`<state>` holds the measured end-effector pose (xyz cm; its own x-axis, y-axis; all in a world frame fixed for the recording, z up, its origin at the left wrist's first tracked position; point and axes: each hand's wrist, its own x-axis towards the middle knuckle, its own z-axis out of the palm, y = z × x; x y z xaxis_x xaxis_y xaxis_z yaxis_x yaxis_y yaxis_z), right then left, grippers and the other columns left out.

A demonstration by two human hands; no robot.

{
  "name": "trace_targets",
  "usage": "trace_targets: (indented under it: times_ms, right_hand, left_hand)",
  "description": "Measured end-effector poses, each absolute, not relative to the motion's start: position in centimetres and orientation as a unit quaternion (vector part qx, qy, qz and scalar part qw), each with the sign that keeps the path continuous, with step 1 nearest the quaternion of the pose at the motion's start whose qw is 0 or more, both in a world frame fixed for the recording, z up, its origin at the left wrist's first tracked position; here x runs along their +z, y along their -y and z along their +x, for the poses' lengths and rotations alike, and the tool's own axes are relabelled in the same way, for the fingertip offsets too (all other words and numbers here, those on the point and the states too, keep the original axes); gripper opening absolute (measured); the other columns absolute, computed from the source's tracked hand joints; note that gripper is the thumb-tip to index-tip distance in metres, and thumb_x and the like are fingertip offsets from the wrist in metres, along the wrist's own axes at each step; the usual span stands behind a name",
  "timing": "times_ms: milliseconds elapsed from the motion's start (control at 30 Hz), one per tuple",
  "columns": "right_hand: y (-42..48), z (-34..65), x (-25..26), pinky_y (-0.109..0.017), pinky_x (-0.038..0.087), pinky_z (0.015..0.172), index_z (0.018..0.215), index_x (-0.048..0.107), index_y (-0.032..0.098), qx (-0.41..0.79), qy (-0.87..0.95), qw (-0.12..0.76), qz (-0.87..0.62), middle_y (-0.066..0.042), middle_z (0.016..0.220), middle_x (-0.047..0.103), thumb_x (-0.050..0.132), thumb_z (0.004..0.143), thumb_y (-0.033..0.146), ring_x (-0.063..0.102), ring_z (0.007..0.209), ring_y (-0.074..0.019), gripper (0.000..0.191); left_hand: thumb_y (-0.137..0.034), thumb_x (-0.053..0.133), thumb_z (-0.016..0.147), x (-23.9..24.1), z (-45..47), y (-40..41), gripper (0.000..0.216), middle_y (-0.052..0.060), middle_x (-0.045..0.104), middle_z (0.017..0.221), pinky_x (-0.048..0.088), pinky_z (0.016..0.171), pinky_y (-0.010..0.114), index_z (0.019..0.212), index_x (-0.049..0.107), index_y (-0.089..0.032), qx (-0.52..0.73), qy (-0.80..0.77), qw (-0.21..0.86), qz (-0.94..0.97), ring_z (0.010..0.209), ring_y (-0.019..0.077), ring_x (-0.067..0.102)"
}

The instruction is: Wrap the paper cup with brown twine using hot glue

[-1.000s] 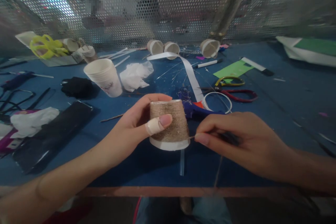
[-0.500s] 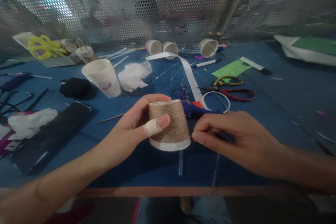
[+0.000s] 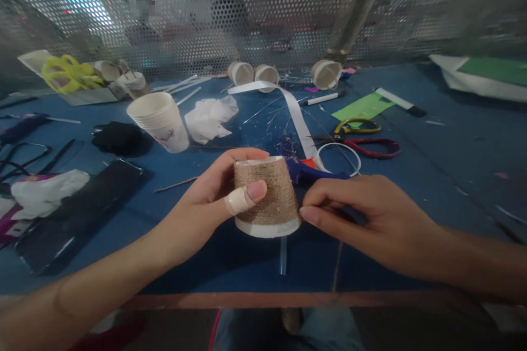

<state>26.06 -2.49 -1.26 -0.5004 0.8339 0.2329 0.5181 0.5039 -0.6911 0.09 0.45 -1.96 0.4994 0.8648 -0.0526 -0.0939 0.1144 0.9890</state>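
An upside-down white paper cup wrapped in brown twine (image 3: 265, 197) is gripped above the blue table (image 3: 432, 142) by the left hand (image 3: 214, 200), bandaged thumb in front, while the loose twine strand (image 3: 337, 263) is pinched against its rim by the right hand (image 3: 370, 219).

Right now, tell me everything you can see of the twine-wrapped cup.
The cup is white paper, held upside down above the table. Brown twine wraps its wall tightly, leaving the rim band bare. The left hand grips it, bandaged thumb in front; the right hand pinches twine at its lower right edge.
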Motion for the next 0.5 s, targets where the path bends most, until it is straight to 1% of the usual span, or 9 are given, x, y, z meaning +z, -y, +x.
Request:
trace_targets:
  times_ms: [200,367,500]
  right_hand:
    - [2.61,26.18,-1.52,-0.021,0.033,0.046,0.085,0.067,0.024,0.255,0.827,0.294,-0.405,0.009,0.053,0.052,0.061,0.105,0.029,0.042,0.044,-0.0077,0.022]
    - [2.59,26.23,-1.77,-0.02,0.035,0.048,0.087,0.07,0.024,0.22,0.836,0.307,-0.398,0.008,0.057,0.06,0.063,0.106,0.029,0.048,0.045,-0.0068,0.021]
    - [2.66,26.13,-1.72,-0.019,0.035,0.048,0.085,0.067,0.023,0.207,0.843,0.309,-0.388,0.008,0.057,0.062,0.064,0.106,0.027,0.051,0.046,-0.0063,0.021]
  left_hand:
    - [-0.043,0.085,0.095,-1.93,0.25,-0.61,0.029,0.0,0.075,0.116,0.054,0.088,0.029,0.122,0.078,-0.034,0.371,-0.352,0.657,0.554,0.11,0.022,0.066]
    - [-0.046,0.087,0.092,-1.85,0.49,-0.52,0.034,0.001,0.076,0.116,0.056,0.089,0.03,0.122,0.077,-0.033,0.379,-0.352,0.662,0.542,0.109,0.0221,0.067]
    - [-0.046,0.086,0.093,-2.02,0.38,-0.34,0.039,0.001,0.075,0.122,0.058,0.093,0.031,0.128,0.074,-0.035,0.376,-0.352,0.673,0.531,0.115,0.023,0.068]
